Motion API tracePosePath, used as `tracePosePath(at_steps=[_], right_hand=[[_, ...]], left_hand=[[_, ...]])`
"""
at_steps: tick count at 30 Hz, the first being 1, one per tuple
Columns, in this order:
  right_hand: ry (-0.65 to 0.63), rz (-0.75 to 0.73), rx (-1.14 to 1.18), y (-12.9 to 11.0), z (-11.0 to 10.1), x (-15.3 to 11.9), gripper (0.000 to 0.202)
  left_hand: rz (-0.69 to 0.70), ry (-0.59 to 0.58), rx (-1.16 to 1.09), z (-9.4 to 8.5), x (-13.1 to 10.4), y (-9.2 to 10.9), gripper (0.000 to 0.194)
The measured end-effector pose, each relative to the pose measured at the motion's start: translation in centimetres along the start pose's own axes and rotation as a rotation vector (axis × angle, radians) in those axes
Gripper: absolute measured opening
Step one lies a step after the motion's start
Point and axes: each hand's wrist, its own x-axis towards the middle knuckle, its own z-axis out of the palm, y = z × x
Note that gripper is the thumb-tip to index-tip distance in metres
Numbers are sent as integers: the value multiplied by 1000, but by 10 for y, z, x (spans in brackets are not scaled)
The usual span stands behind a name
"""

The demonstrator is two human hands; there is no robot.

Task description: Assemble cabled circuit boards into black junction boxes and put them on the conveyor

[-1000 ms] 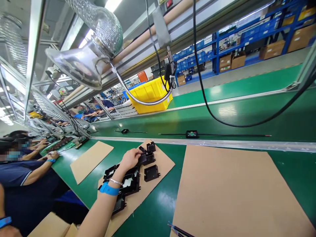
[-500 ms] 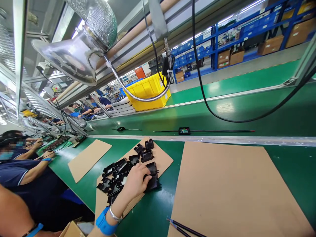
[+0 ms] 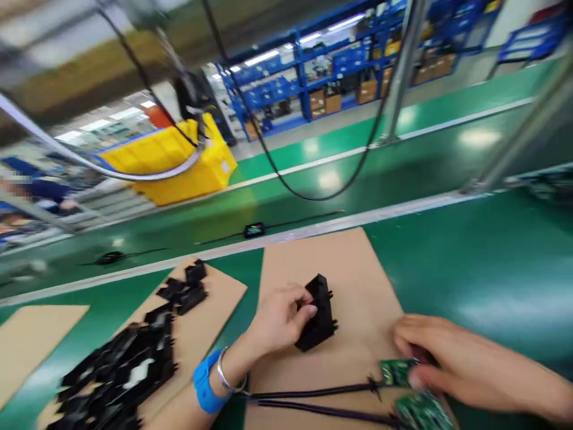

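Nearest, the right hand point(image 3: 452, 364) pinches a green board point(image 3: 396, 371) at its edge, fingers closed on it; a second board point(image 3: 423, 412) lies just below, and two black leads point(image 3: 313, 401) run left from them across the near edge of the cardboard sheet point(image 3: 358, 269). A little farther, the left hand point(image 3: 280, 316), blue band point(image 3: 203, 385) on the wrist, grips a black shell point(image 3: 319, 319) tilted on end over the sheet, fingers curled round its left side.

To do this well, I would hold the shell steady with its open face toward the board, keep the grip on the board's edges only, and keep the leads free of snags.

Farther left, loose shells point(image 3: 134, 352) crowd a second sheet point(image 3: 219, 292). Beyond, a small module point(image 3: 253, 229) lies on the belt point(image 3: 403, 191).
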Motion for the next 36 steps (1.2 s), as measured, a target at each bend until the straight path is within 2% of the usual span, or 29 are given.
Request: tracePosePath(at_steps=[3, 4, 6, 9, 11, 13, 16, 19, 22, 24, 26, 29, 33, 36], right_hand=[[-101, 56, 109, -17, -16, -3, 18], [-100, 57, 124, -22, -19, -3, 19], [-73, 40, 135, -30, -23, -1, 19], [59, -3, 151, -36, -24, 7, 15], [157, -13, 171, -38, -26, 13, 11], [216, 19, 196, -38, -27, 19, 7], [275, 91, 152, -42, -25, 28, 11], [370, 81, -159, -55, -16, 41, 16], [310, -20, -545, -71, -14, 57, 21], [232, -74, -642, -77, -22, 63, 25], [183, -103, -604, -77, -34, 64, 26], [82, -133, -475, -65, -45, 61, 18], [-21, -152, -366, -44, -36, 60, 16], [-37, -147, -360, -34, -25, 65, 13]], left_hand=[[99, -128, 89, 47, 17, 8, 8], [129, -145, 113, 56, 17, 12, 9], [185, -165, 183, 63, 11, 23, 15], [176, -310, 250, 58, -6, 42, 27], [114, -393, 314, 56, -15, 50, 24], [77, -343, 421, 57, -21, 51, 18], [104, -223, 571, 62, -20, 47, 15], [137, -210, 598, 65, -10, 47, 8], [113, -220, 515, 62, 8, 49, 6], [89, -236, 464, 54, 20, 47, 12], [65, -267, 419, 43, 24, 44, 18], [21, -369, 355, 26, 15, 38, 22], [90, -388, 473, 20, -8, 27, 44], [132, -378, 564, 26, -14, 17, 44]])
